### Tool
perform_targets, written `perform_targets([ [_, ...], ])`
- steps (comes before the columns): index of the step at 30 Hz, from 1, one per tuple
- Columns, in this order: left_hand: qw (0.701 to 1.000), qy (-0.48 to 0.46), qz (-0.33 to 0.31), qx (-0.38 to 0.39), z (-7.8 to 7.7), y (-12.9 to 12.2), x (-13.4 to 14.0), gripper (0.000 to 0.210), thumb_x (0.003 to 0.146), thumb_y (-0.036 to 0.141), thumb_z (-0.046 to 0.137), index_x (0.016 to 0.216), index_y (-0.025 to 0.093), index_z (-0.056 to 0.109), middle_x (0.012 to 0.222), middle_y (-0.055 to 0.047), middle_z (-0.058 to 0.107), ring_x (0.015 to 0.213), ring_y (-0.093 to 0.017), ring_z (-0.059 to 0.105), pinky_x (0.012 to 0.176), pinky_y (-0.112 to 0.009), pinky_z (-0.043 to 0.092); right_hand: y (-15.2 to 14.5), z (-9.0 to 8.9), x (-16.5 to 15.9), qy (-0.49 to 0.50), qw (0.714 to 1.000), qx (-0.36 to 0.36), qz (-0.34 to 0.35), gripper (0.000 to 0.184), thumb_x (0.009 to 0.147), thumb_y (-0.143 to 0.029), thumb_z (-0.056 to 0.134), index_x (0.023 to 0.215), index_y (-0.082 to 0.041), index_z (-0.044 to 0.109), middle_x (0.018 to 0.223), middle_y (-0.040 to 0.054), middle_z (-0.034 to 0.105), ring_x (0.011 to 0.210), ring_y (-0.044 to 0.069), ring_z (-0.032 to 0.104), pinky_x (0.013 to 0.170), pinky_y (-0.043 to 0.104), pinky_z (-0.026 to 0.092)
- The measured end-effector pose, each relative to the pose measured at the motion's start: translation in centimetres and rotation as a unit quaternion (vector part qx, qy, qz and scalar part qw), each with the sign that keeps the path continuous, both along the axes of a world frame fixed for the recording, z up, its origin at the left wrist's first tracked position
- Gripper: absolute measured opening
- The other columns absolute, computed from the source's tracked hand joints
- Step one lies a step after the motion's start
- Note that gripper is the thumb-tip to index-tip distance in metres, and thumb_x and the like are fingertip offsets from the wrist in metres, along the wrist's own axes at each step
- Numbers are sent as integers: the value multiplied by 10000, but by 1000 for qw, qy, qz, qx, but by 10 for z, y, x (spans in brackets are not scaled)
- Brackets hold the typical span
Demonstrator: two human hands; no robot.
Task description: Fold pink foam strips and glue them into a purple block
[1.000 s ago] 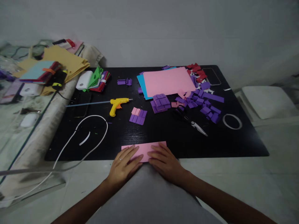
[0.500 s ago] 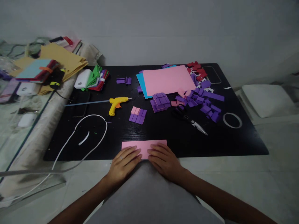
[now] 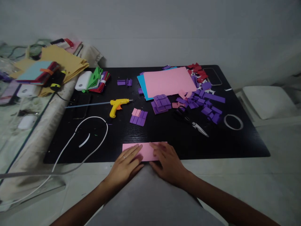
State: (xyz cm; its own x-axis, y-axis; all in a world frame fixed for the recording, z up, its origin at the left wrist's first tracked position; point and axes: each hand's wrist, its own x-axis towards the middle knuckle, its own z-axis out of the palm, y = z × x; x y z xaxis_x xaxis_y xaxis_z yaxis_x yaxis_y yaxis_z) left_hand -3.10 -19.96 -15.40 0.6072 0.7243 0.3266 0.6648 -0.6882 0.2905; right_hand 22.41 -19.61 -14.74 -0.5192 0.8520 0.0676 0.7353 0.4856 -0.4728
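Strip, pink paper (image 3: 147, 153): lying flat at the near edge of the black table (image 3: 235, 144), midway along it, straight before the wearer; long axis running left to right, nearly parallel to the table edge, right end set very slightly farther off than left; short ends facing left and right, a long edge toward the wearer; single or folded, too fine to tell.

Left hand (image 3: 127, 163): opened out, palm down, fingers long, close together and aimed forward and right across the strip's left part; thumb stretched near the lower edge; resting on the paper rather than gripping it (a thin ring (image 3: 124, 157) worn on one finger).

Right hand (image 3: 168, 161): likewise opened, palm down, fingers a little bent and parted, laid over the strip's right part, forefinger reaching toward its far edge; thumb held apart, low, near the lower edge; touching without clasping.

Beyond the strip: purple-and-pink square (image 3: 139, 119), near; stack of purple squares (image 3: 161, 103), farther off; yellow glue gun (image 3: 117, 105), nozzle to the right; scissors (image 3: 196, 126), tips to the right and nearward; large pink sheet (image 3: 170, 82), overlying a blue sheet (image 3: 143, 85); scattered purple pieces (image 3: 213, 114) at right.
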Motion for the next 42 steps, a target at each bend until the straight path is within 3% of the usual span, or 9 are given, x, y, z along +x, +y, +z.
perform_targets([
  [3,1000,13,6,-20,2,-2,1,194,1037,329,636,1126,173,709,1489,-169,654,1371,-317,641,1083,-484,585,-4,1,14,-10,999,-1,-52,553,960,-431,707,1430,-164,588,1465,125,689,1302,426,560,1045,642,515],
  [5,999,20,11,-36,3,-3,1,218,1034,352,638,1127,163,695,1484,-176,652,1366,-325,636,1076,-495,584,-5,2,25,-15,998,6,-67,639,953,-441,717,1503,-171,534,1430,134,711,1271,424,573,1020,643,509],
  [8,998,24,16,-57,4,-3,2,283,1026,395,643,1163,149,679,1464,-175,661,1352,-329,634,1072,-500,578,-6,4,40,-30,996,7,-81,471,946,-420,727,1371,-236,640,1459,104,697,1297,427,570,1010,629,499],
  [13,998,38,23,-53,5,-1,7,468,1031,462,620,1365,134,623,1414,-175,685,1302,-339,639,1072,-510,548,-5,3,48,-25,995,46,-87,220,961,-394,698,1093,-217,696,1434,99,716,1340,450,563,996,649,504],
  [19,994,76,55,-63,11,7,26,730,987,604,622,1604,246,468,1352,-190,667,1208,-378,631,980,-544,548,4,0,19,34,988,138,-63,170,1008,-213,590,1133,-152,689,1395,154,730,1352,346,618,1049,545,562],
  [22,991,85,76,-73,11,10,35,733,974,633,621,1577,233,507,1349,-195,646,1182,-375,619,979,-547,537,6,0,2,40,991,123,-16,253,997,-160,571,1213,-111,691,1432,183,702,1342,311,652,1063,489,586],
  [26,991,87,88,-57,8,10,38,724,978,636,607,1547,193,535,1359,-199,635,1204,-371,596,1015,-539,508,5,0,-4,27,994,101,-23,319,1015,-177,548,1297,-100,677,1414,182,714,1337,328,670,1066,514,599],
  [30,990,94,95,-33,8,8,27,742,975,616,614,1530,128,539,1334,-209,649,1171,-375,589,990,-521,511,5,1,0,28,995,88,-26,318,1030,-189,536,1308,-128,676,1418,158,718,1335,317,681,1081,519,605],
  [42,974,124,190,4,13,-4,-45,567,1025,484,572,1504,181,578,1356,-217,625,1224,-399,594,975,-552,507,5,0,0,41,994,94,-31,306,1027,-194,554,1297,-128,681,1419,145,719,1319,310,695,1071,520,620],
])
